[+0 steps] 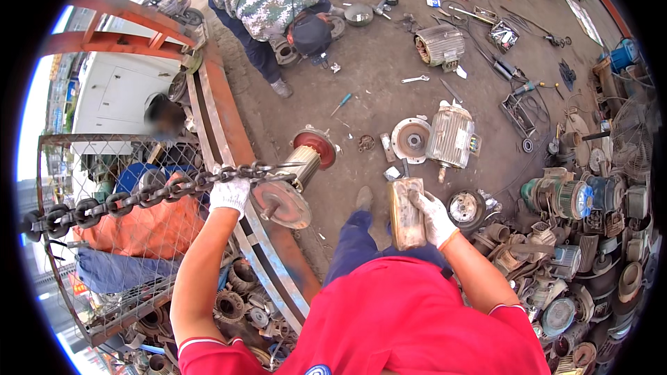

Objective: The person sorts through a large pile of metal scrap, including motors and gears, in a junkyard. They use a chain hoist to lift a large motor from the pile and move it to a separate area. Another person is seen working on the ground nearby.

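My left hand, in a white glove, is closed at a heavy dark chain, whose links partly cover the fingers. Close to the chain's right end, a motor rotor stands tilted with a reddish end cover at its far end. Its near end meets a round rusty metal plate. How the chain joins the rotor is hidden. My right hand, also gloved, grips a worn, rectangular brownish block from its right side, in front of my legs.
A steel beam runs along my left. Ahead lie a finned motor, a round flange cover, a wrench and a screwdriver. Another person bends over parts. Scrap motors pile up at right.
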`<control>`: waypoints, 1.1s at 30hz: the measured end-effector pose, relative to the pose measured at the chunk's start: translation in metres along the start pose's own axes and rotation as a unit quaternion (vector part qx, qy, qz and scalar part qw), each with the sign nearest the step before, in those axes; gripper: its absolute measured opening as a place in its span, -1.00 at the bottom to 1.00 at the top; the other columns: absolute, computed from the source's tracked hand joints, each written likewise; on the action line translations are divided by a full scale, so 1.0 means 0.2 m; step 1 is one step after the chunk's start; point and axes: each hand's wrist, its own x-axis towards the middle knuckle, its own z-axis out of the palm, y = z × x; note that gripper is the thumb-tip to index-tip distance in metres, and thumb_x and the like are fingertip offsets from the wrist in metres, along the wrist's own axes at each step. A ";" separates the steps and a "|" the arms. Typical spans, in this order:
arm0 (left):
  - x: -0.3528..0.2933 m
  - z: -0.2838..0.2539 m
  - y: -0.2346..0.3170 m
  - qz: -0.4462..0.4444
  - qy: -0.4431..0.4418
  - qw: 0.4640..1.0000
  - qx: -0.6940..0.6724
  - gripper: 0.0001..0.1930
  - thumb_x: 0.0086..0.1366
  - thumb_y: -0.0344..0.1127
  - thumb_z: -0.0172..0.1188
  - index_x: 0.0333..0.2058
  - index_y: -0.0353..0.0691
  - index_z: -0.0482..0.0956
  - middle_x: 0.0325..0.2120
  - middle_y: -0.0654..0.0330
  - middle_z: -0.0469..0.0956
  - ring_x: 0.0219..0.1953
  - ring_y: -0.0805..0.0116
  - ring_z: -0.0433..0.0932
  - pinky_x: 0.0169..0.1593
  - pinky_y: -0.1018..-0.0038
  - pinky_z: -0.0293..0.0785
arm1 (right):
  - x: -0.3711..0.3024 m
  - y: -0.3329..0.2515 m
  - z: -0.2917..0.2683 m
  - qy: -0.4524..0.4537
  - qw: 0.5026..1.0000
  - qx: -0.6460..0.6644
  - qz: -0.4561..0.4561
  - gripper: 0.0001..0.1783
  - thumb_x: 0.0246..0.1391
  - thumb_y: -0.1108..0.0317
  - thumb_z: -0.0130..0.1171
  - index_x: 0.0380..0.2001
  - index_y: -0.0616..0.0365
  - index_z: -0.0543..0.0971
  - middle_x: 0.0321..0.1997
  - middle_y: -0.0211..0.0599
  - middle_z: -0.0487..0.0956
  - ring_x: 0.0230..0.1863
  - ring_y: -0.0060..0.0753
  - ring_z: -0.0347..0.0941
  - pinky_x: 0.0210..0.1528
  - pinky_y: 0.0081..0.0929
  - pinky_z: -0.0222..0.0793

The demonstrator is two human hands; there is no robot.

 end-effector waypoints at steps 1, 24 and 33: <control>0.02 -0.02 0.02 -0.001 -0.035 0.999 -0.027 -0.76 0.29 -0.32 0.13 -0.10 -0.09 0.68 -0.19 0.04 0.67 0.00 0.01 0.60 0.25 -0.03 0.35 | 0.00 0.00 0.02 0.010 1.000 0.001 -0.002 -0.45 0.31 0.13 0.29 0.22 0.22 0.46 -0.01 -0.22 0.67 -0.08 -0.28 0.68 -0.01 -0.22 0.67; 0.25 0.21 0.39 0.031 -0.026 0.999 -0.029 -0.82 0.28 -0.32 0.17 -0.18 -0.05 0.70 -0.28 0.13 0.68 -0.07 0.11 0.57 0.08 0.07 0.36 | 0.03 0.15 0.18 -0.009 0.989 0.139 0.044 -0.55 0.30 0.15 0.31 0.14 0.14 0.54 0.02 -0.30 0.68 -0.01 -0.36 0.65 0.07 -0.31 0.60; 0.29 0.02 0.40 0.066 -0.110 0.991 -0.036 -0.55 0.22 -0.04 0.28 0.04 -0.09 0.62 -0.04 0.06 0.60 0.13 -0.05 0.47 0.27 -0.13 0.26 | 0.04 0.18 0.17 -0.033 0.999 0.017 0.017 -0.18 0.10 0.42 0.45 0.38 0.19 0.28 0.15 -0.28 0.57 0.10 -0.38 0.58 0.14 -0.27 0.57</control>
